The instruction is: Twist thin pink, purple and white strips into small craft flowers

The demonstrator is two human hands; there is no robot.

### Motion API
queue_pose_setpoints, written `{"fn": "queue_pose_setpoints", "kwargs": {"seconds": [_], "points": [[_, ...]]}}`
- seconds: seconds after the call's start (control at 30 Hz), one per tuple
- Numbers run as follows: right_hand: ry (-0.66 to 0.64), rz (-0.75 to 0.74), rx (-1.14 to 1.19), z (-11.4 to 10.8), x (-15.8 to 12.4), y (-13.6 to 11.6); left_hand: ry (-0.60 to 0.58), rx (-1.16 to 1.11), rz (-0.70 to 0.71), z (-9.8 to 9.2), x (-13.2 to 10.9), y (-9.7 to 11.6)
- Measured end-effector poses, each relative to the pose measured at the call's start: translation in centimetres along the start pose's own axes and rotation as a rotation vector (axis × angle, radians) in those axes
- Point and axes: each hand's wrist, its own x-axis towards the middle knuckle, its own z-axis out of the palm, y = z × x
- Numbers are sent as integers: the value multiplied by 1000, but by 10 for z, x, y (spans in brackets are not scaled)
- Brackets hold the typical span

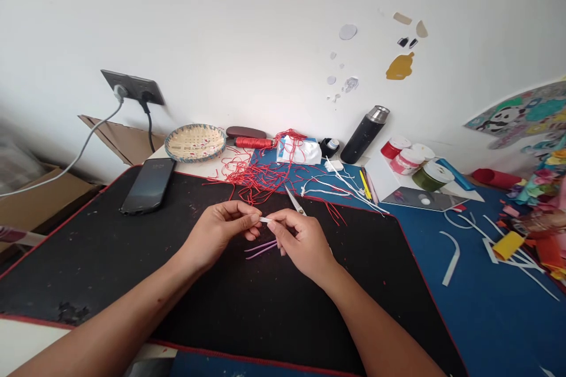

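Note:
My left hand (223, 227) pinches one end of a small white strip (265, 220) between thumb and forefinger. On the other end, the thumb and forefinger of my right hand (303, 238) are closed too. Two thin purple cord ends (260, 249) stick out to the left from beneath my right hand; whether its fingers grip them is hidden. Both hands are over a black mat (265, 312) with a red edge. Just beyond my right hand lies a pair of scissors (296, 201), its handles covered by the hand.
Behind my hands lie tangled red cords (254, 179) and white cords (345, 184). A phone (148, 185) and woven basket (195, 143) stand left. A black thermos (365, 134), ribbon spools (407, 160) and paper strips (451, 258) are to the right.

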Motion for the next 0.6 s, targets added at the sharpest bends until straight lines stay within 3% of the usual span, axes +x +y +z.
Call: {"fn": "queue_pose_setpoints", "kwargs": {"seconds": [0.2, 0.4, 0.6], "points": [[-32, 97, 132, 0, 2, 0, 12, 220, 100, 4, -7, 2], [-61, 115, 11, 2, 1, -2, 13, 294, 111, 8, -11, 1], [-64, 35, -169, 1, -1, -5, 14, 311, 113, 3, -7, 2]]}}
